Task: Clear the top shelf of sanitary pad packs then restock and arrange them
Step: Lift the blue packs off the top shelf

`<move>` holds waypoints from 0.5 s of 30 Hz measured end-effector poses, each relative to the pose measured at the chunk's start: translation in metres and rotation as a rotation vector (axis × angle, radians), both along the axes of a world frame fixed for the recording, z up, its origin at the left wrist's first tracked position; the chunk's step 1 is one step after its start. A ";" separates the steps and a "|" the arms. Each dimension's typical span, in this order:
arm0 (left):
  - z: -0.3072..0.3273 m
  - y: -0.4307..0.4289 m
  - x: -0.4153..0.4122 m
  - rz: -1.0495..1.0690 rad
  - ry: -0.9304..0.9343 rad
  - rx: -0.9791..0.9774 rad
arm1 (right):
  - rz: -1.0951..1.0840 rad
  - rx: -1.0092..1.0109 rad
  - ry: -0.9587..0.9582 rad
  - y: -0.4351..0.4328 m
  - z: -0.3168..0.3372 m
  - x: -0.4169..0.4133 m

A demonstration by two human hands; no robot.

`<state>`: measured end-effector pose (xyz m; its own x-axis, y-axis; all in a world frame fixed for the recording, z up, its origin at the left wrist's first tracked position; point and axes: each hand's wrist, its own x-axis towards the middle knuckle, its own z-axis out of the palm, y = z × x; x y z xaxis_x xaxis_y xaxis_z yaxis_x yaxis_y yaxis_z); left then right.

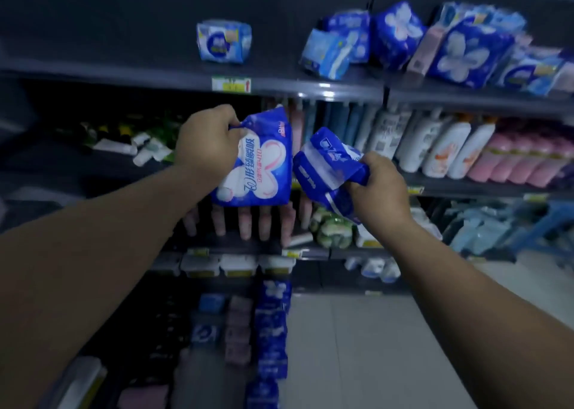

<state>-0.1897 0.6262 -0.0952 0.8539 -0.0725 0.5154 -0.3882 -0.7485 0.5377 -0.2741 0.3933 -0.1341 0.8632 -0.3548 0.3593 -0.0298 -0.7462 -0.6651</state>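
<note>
Glossy blue plastic-film pad pack (261, 163), crinkled shiny plastic wrap on second pack (326, 172), smooth dark metal top shelf (155, 77), glossy plastic bottles (447, 147), smooth pale floor (357, 346)

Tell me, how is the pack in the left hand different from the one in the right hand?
The left pack hangs upright, pinched at a top corner by the left hand; the right pack tilts, gripped at one end by the right hand. The left pack shows a flat front with a white-pink shape; the right pack shows a striped side. Both are blue and held in the air.
</note>
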 end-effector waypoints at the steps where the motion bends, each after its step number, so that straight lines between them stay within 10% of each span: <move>1: -0.016 -0.002 -0.003 -0.012 0.032 0.011 | -0.015 0.013 0.029 0.000 -0.016 -0.006; 15: -0.293 0.004 -0.020 -0.030 0.507 0.169 | -0.185 0.170 0.407 0.035 -0.283 -0.052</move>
<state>-0.2100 0.6299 -0.3880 0.9889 -0.1473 0.0181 -0.1339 -0.8334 0.5361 -0.3265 0.4281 -0.4171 0.8386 -0.5401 -0.0713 -0.4350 -0.5851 -0.6844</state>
